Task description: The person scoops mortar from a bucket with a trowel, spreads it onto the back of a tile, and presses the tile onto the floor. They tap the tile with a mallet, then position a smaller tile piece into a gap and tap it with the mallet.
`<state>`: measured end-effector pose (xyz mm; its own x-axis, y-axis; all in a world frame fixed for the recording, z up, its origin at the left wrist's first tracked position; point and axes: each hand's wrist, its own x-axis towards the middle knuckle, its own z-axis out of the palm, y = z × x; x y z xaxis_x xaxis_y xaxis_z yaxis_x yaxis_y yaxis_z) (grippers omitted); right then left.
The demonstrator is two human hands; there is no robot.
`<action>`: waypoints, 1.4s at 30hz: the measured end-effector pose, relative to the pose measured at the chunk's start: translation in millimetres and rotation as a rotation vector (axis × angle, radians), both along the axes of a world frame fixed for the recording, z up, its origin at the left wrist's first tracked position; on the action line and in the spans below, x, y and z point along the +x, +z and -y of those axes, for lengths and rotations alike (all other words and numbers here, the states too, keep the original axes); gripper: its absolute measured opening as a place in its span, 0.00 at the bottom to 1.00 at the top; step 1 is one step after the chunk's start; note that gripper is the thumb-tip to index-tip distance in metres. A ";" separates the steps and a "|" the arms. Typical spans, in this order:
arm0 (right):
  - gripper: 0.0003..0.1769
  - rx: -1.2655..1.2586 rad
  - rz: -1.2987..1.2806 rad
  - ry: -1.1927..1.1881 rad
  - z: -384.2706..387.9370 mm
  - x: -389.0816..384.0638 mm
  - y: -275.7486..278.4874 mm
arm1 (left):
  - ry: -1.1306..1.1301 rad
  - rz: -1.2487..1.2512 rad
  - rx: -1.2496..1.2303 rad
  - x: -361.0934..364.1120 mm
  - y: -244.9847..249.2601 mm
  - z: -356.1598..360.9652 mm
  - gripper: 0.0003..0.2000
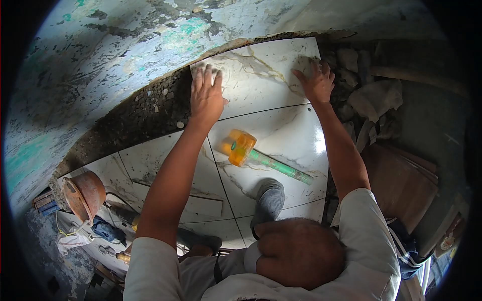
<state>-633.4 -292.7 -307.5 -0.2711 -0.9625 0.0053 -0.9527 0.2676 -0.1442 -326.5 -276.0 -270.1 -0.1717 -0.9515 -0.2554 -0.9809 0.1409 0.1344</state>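
The wall is flaking, with pale plaster showing through patches of green paint. Along its foot a strip of dark, gritty mortar bed is lying bare. Farther out from the wall, glossy marble-veined floor tiles are catching bright light. Toward the wall's right end, rubble and crumpled sacks are lying heaped beside wooden boards.

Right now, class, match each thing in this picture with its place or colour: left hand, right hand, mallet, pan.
Things:
1 left hand
2 right hand
3 mallet
4 pan

Places and colours:
A orange head, green handle
B rust-brown, far left of the view
C flat on the wall-side tile, at its left edge
D on the same tile, at its right corner

Pairs: 1-C, 2-D, 3-A, 4-B
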 end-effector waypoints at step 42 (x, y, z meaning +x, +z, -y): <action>0.27 0.226 0.628 -0.069 -101.7 39.2 57.7 | -0.344 0.075 0.236 -47.1 16.4 22.7 0.66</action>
